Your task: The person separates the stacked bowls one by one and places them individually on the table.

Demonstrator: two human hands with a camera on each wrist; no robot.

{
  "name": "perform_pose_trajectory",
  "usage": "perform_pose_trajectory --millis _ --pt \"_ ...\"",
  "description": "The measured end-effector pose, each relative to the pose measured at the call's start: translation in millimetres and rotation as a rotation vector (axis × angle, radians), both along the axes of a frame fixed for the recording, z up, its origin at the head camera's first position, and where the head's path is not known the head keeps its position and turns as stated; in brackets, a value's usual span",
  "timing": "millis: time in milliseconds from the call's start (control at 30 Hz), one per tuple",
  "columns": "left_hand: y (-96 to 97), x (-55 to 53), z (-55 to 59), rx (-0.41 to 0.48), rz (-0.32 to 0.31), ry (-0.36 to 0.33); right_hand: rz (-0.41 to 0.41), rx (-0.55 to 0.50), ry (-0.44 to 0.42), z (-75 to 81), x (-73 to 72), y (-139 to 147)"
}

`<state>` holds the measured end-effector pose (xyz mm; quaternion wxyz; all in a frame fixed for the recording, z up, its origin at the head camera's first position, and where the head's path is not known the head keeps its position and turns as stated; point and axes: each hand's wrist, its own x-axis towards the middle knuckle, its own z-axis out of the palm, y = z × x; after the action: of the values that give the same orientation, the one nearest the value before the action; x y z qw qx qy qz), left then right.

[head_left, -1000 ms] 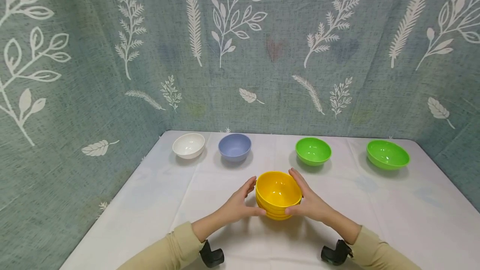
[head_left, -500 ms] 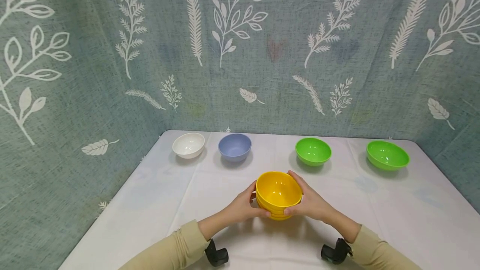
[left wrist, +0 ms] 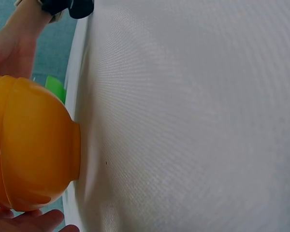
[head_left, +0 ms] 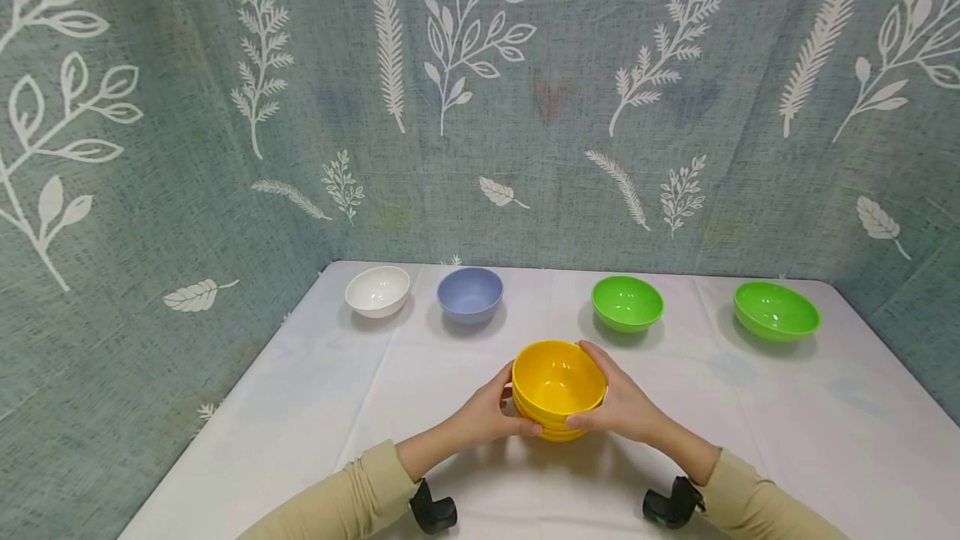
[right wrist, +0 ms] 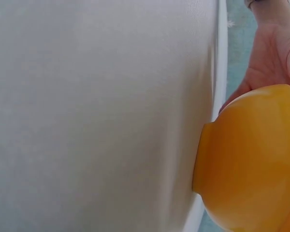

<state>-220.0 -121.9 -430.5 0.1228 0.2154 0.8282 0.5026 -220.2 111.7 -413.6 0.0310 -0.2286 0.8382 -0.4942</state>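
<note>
Left hand's [head_left: 483, 419] fingers [head_left: 522, 426] now closer in around the stacked yellow bowls [head_left: 558, 390] than 1 second ago

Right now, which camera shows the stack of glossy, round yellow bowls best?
The head view: it shows the yellow bowl stack, open top included, partly covered by the left hand and right hand. Both wrist views show only its side and foot, cropped at the frame edge.

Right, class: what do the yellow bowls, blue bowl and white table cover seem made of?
Yellow bowls: probably plastic, possibly ceramic, glossy; bright highlights inside.
Blue bowl: perhaps plastic or ceramic, satin; softer sheen.
White table cover: likely fabric, matte; fine texture and creases show.
</note>
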Motion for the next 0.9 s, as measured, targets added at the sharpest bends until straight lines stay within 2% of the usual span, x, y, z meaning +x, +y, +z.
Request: perform_pose_trajectory --millis 233,533,900 --pt "0.4 0.6 1.9 -0.014 0.000 0.001 -0.050 -0.002 -0.011 10.8 -0.2 7" --pt "-0.1 0.8 5.8 -0.027 0.002 -0.004 -0.112 -0.012 -0.014 30.6 -1.6 31" --pt "0.5 -2.2 0.4 -0.037 0.013 -0.013 -0.202 0.051 -0.021 46.5 1.5 65"
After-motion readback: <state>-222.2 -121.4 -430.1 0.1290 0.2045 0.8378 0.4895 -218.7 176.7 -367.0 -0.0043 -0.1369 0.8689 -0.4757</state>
